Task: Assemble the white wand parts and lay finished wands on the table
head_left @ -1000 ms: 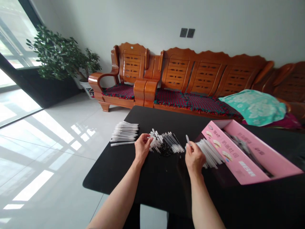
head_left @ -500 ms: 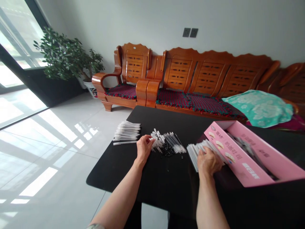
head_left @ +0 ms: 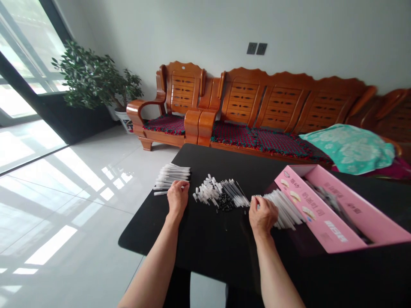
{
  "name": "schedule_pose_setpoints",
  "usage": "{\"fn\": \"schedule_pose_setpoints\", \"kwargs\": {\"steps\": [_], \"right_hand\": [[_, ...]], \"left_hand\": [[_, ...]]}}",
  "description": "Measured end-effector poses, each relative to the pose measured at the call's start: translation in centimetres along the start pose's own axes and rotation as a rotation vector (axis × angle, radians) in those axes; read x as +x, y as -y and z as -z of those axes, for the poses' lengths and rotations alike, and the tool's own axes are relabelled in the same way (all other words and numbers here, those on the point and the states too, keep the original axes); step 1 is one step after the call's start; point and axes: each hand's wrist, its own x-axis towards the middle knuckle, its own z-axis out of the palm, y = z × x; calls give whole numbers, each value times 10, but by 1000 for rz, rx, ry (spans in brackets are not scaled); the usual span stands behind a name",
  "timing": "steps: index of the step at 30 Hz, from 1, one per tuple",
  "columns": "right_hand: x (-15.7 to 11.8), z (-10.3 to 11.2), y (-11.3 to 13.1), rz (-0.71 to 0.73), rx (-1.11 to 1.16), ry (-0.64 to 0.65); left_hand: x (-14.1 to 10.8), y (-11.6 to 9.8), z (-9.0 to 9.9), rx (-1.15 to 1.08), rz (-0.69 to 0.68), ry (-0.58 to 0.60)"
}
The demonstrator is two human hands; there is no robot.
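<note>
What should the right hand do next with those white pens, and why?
Probably the right hand should gently push the white pens together into a tidy bunch. They lie fanned out and uneven beside the pink cardboard box, while the neat row of pens by the left hand is already lined up, so a tight bunch would likely be easier to handle.

A tidy stack of slim translucent white plastic pen tubes (head_left: pixel 173 174) lies in parallel on the black bench (head_left: pixel 205 244). To its right sits a loose heap of white-capped tubes (head_left: pixel 208 192), tangled with short black pieces (head_left: pixel 226 202) and thin clear rods (head_left: pixel 234 192). Further right, a fanned bunch of white tubes (head_left: pixel 284 208) lies slanted, overlapping.
</note>
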Motion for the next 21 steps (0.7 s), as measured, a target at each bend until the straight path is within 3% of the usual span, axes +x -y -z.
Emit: {"fn": "schedule_pose_setpoints", "kwargs": {"steps": [7, 16, 21], "right_hand": [[1, 0, 2, -2, 10, 0], [1, 2, 4, -24, 45, 16], [3, 4, 12, -14, 103, 26]], "left_hand": [[-4, 20, 14, 242, 49, 107], [-15, 14, 18, 281, -2, 192], [-17, 4, 19, 171, -46, 134]]}}
